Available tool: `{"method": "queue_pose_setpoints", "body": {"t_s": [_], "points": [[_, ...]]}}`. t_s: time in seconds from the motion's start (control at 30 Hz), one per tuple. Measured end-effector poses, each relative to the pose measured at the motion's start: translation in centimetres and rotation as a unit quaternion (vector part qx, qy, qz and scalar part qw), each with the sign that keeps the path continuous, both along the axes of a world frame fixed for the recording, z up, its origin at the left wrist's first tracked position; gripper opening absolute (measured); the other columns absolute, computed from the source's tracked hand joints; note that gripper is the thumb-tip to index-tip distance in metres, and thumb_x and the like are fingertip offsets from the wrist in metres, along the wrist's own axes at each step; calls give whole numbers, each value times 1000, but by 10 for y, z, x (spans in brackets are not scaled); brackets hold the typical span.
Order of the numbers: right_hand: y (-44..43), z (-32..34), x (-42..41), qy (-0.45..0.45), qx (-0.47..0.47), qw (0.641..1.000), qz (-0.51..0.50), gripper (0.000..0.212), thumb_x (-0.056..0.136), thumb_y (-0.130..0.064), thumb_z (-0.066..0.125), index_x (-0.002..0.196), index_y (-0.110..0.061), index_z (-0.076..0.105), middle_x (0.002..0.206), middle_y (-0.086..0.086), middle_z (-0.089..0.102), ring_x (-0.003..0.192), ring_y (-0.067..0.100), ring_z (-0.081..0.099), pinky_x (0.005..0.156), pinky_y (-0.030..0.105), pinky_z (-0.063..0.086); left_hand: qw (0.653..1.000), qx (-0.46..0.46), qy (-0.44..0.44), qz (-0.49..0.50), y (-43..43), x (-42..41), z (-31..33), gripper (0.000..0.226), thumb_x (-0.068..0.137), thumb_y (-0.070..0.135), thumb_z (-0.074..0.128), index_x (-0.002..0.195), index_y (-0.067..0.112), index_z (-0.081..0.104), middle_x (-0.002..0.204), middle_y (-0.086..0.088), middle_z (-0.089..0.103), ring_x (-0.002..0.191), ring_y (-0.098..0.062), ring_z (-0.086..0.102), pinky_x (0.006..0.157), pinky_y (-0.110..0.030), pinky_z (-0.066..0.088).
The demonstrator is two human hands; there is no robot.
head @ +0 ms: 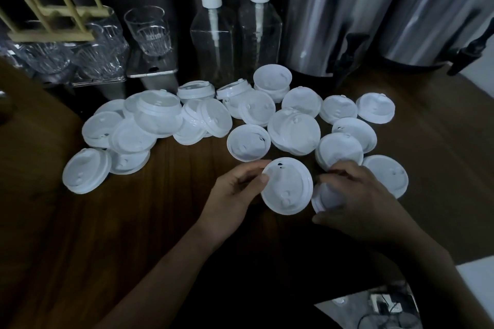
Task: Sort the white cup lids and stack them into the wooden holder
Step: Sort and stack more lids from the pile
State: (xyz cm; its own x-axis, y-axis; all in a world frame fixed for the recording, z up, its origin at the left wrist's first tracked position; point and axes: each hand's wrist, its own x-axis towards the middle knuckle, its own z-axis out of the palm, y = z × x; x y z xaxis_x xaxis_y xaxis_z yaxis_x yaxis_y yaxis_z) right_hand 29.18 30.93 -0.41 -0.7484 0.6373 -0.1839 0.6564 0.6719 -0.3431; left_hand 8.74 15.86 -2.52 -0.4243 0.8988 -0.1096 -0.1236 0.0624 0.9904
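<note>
You're pinching a smooth round plastic lid (pixel 288 187) in your left hand (pixel 232 195), right hand (pixel 358 200) gripping a small stack (pixel 324 199).

I see the wooden holder (pixel 50 35) cut off at the far left edge; the right hand (pixel 358 200) hides most of a lid stack (pixel 324 199).

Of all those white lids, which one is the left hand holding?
The front-centre lid, pinched at its rim by the left hand and tilted up; the right hand grips a small stack beside it, the rest lie on the table.
</note>
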Motion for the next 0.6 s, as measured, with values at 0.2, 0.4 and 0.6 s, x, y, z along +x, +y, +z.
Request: {"method": "queue_pose_setpoints", "body": {"t_s": [0.2,0.4,0.6], "points": [[-3,4,13,94,43,994,-44,72,72,-54,85,136,-35,60,141,-14,44,129,11,45,94,27,37,999,-6,-38,21,10,8,2,27,103,10,58,117,27,74,117,12,78,114,-4,71,85,-21,58],[-9,11,14,256,66,963,-55,76,82,-63,69,148,-31,49,151,-11,49,138,14,46,104,33,42,997,-32,-61,22,20,7,0,26,104,15,59,118,31,75,122,11,76,120,-11,69,95,-37,60],[-14,8,-13,373,27,927,-17,81,79,-52,83,148,-29,49,142,-9,50,135,-3,42,106,8,33,996,-18,-87,11,25,6,2,25,104,12,57,121,22,74,123,1,77,119,-19,71,92,-37,61]]}}
